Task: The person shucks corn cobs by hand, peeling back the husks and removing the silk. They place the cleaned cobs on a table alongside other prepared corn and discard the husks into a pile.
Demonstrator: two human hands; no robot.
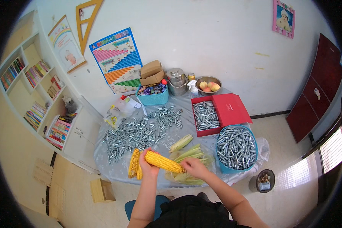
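Note:
A peeled yellow ear of corn (164, 161) is held slantwise above the near edge of the table. My left hand (151, 169) is closed around its left end, while the fingers of my right hand (195, 168) pinch the lower right end. Just left of my left hand, husked corn cobs (133, 164) lie on the table, partly hidden by that hand. Pale green corn husks (192, 153) are heaped behind and below my right hand, on what looks like clear plastic. Farther back lies an ear (181, 143) still wrapped in its husk.
Many loose metal fasteners (135, 133) cover the table's left side. More fill a red box (206, 132) and a blue basket (219, 167) at the right. Behind stand a turquoise basket (152, 99), metal pots (176, 78) and a fruit bowl (219, 81). A trash bin (253, 185) stands on the floor.

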